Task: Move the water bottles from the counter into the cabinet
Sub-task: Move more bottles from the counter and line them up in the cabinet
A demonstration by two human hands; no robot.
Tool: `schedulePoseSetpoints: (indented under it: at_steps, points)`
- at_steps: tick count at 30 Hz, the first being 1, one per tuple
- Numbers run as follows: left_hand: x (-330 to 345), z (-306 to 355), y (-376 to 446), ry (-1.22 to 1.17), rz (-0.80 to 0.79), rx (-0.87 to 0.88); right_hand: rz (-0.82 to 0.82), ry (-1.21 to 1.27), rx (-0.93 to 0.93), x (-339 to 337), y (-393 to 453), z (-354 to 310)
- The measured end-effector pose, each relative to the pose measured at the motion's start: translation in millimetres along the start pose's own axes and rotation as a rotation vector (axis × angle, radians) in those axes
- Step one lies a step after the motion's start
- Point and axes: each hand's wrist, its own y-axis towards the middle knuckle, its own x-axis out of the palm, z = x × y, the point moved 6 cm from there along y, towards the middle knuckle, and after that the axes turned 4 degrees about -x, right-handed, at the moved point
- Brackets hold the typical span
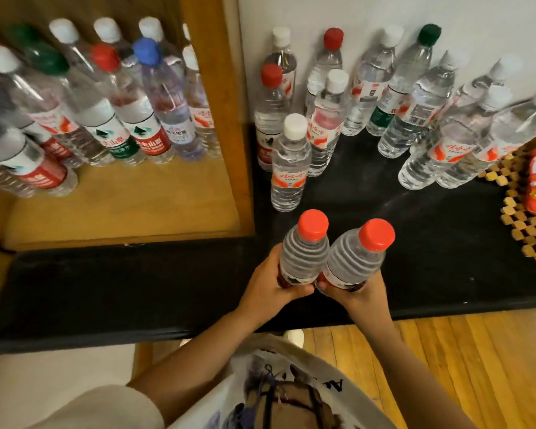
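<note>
The left hand (265, 284) and right hand (358, 294) each grip one red-capped bottle (305, 255), (358, 261), upright, touching, above the black counter (136, 289) near its front edge. The cabinet (121, 205) floor in front is free.

You hold two clear ribbed bottles: the left bottle (304, 258) and the right bottle (355, 264) both have bright red caps and red-and-white labels. The counter (136, 289) is black. The cabinet (121, 205) is honey-brown wood; its bottles carry white, red, green and blue caps. The mat (526, 230) shows a tan-and-dark checker pattern. The floor (477, 366) is orange-brown wood.
</note>
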Motion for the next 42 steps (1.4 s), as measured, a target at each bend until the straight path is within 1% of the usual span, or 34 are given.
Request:
schedulePoseSetpoints:
  at_steps: [5,9,14,18,23,32,42]
  points:
    - [-66.5,-15.1,-23.0,-0.009,0.078,-0.020,-0.103,0.007,-0.025,59.6,-2.3,-23.0]
    - [-123.6,-19.6,-42.5,-0.011,0.161,-0.007,-0.209,0.006,-0.074,114.8,3.0,-47.4]
    - [-194.3,-25.9,-55.6,-0.016,0.232,0.008,-0.299,-0.006,-0.156,183.2,15.0,-84.3]
    - [-248.4,-29.7,-55.5,-0.002,0.291,0.023,-0.314,0.015,-0.212,231.9,28.1,-109.4]
    - [-300.2,-28.3,-44.6,-0.060,0.279,0.055,-0.336,0.041,-0.247,284.7,46.8,-134.3]
    - [-356.7,-37.9,-30.3,-0.103,0.301,0.052,-0.265,0.109,-0.219,343.7,66.9,-143.2]
    - [-374.3,-49.8,-25.4,-0.147,0.272,0.034,-0.272,0.101,-0.212,365.4,70.1,-143.6]
